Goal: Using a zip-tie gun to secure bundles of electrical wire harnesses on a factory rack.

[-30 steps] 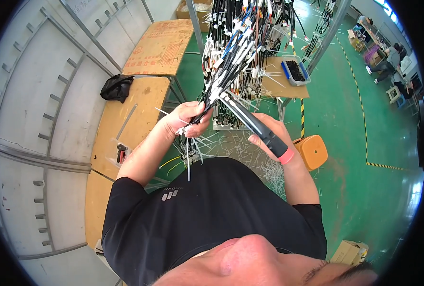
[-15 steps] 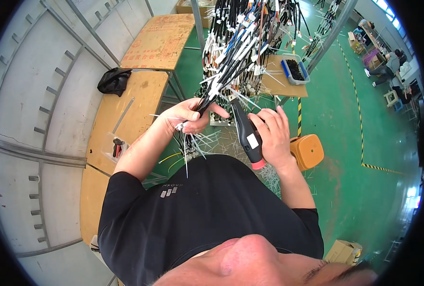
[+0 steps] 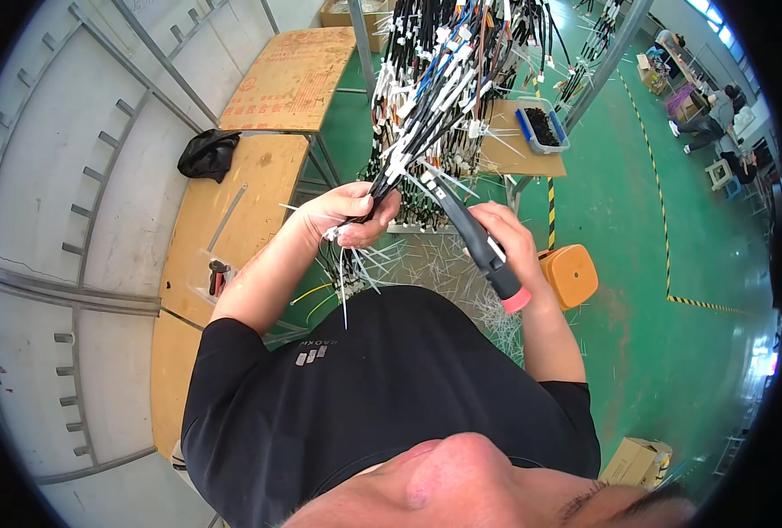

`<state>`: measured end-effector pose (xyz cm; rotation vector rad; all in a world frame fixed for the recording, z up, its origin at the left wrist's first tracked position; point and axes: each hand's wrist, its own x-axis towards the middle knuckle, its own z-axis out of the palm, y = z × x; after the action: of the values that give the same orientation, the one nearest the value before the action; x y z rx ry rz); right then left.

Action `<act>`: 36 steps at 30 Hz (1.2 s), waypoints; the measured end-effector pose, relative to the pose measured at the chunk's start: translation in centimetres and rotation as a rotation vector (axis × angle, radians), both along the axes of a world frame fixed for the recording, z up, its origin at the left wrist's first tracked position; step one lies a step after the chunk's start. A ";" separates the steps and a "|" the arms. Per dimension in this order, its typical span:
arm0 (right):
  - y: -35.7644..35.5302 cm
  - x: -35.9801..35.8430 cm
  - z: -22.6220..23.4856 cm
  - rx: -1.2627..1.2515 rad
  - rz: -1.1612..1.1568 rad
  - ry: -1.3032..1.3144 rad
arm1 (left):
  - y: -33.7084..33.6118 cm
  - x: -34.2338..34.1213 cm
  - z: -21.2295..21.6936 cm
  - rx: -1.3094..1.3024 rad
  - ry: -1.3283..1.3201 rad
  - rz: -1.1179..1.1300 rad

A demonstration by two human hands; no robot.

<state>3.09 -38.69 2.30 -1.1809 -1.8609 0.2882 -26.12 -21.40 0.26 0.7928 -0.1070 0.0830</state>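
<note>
Beneath you and off to your right spreads the green floor (image 3: 628, 352); along your left stands a pale panelled wall (image 3: 21, 176). Close to that wall runs a long wooden table (image 3: 263, 180), and a smaller brown table (image 3: 536, 165) stands ahead on the right. Straight before you hangs a dense curtain of wire harnesses (image 3: 404, 53), and from its front the black cable bundle (image 3: 417, 132) slants down into your left hand (image 3: 360, 216). An orange stool (image 3: 580, 264) stands to your right, with an open cardboard box (image 3: 628, 462) nearer to you on that side. A black bag (image 3: 208, 156) lies slumped on the long table, while a clear tub (image 3: 549, 150) of small black parts (image 3: 542, 128) sits on the smaller one. The black handheld tool (image 3: 476, 238), its butt pinkish red, tilts across your right hand (image 3: 507, 236), whose fingers curl behind the tool and grip it. Its nose is just beside the bundle; whether the two touch cannot be told. Your left fingers are closed around the bundle's lower part. White cable ties (image 3: 344, 295) stick out below that hand, and more lie strewn over the floor.
</note>
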 end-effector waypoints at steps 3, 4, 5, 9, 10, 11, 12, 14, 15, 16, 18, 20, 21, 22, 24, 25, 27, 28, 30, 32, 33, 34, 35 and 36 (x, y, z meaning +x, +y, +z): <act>-0.2 0.0 1.2 -0.158 0.116 0.153 | 0.4 0.1 -0.1 -0.026 0.022 -0.032; -0.1 0.1 1.2 -0.190 0.147 0.174 | 0.4 0.1 -0.1 -0.026 0.024 -0.032; 0.0 0.2 1.2 -0.221 0.178 0.195 | 0.3 0.1 0.0 -0.046 0.023 -0.040; 0.4 -0.3 1.3 -0.265 0.241 0.298 | 0.1 0.0 0.2 -0.059 0.025 -0.043; 0.5 -0.4 1.3 -0.265 0.243 0.296 | 0.1 0.0 0.1 -0.059 0.024 -0.042; 0.6 -0.4 1.3 -0.251 0.220 0.265 | 0.2 0.0 0.0 -0.067 0.018 -0.043; 0.6 -0.4 1.3 -0.237 0.199 0.234 | 0.2 0.1 0.0 -0.075 0.012 -0.042; 0.8 -0.1 1.2 -0.237 0.213 0.229 | 0.2 0.2 -0.1 -0.068 -0.006 -0.039; 0.8 -0.1 1.2 -0.237 0.226 0.228 | 0.1 0.3 -0.2 -0.062 -0.020 -0.038; 0.8 -0.2 1.5 -0.239 0.232 0.225 | 0.0 0.3 -0.1 -0.063 -0.023 -0.032; 0.6 -0.5 2.3 -0.261 0.230 0.207 | -0.2 0.3 0.1 -0.144 0.067 -0.015; 0.7 -0.8 2.5 -0.242 0.215 0.170 | -0.2 0.4 0.2 0.027 0.167 0.073; 0.6 -0.8 2.5 -0.220 0.196 0.141 | -0.5 0.4 0.8 0.078 0.208 0.110; 0.5 -0.9 2.6 -0.220 0.199 0.137 | -0.8 0.4 1.6 0.160 0.272 0.153; 0.3 -1.0 3.0 -0.220 0.149 0.133 | -1.2 0.5 1.8 0.237 0.293 0.208; 0.3 -1.0 3.1 -0.220 0.155 0.128 | -1.3 0.5 2.0 0.235 0.314 0.217; 0.4 -0.9 3.2 -0.172 0.166 0.086 | -1.5 0.4 2.2 0.256 0.316 0.229; 0.4 -1.0 3.2 -0.171 0.168 0.084 | -1.5 0.4 2.3 0.277 0.322 0.235; 0.4 -1.3 3.0 -0.228 0.130 0.142 | -1.5 0.4 3.0 0.299 0.362 0.234; 0.0 -1.0 2.3 -0.233 0.063 0.061 | -1.3 0.4 3.2 0.323 0.404 0.224; -0.1 -0.8 1.9 -0.240 0.001 -0.018 | -1.3 0.4 3.1 0.310 0.387 0.220; 0.3 -1.6 1.7 -0.054 -0.015 0.024 | -1.2 0.4 3.1 0.298 0.371 0.214; 0.5 -1.3 1.1 0.001 -0.008 -0.010 | -1.1 0.2 2.6 0.284 0.332 0.197; 0.7 -1.1 0.7 0.056 0.000 -0.041 | -1.1 0.1 2.6 0.210 0.292 0.167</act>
<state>1.96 -37.96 2.97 -1.1559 -1.8927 0.2118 -26.06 -22.54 2.81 1.0145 0.2308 0.1145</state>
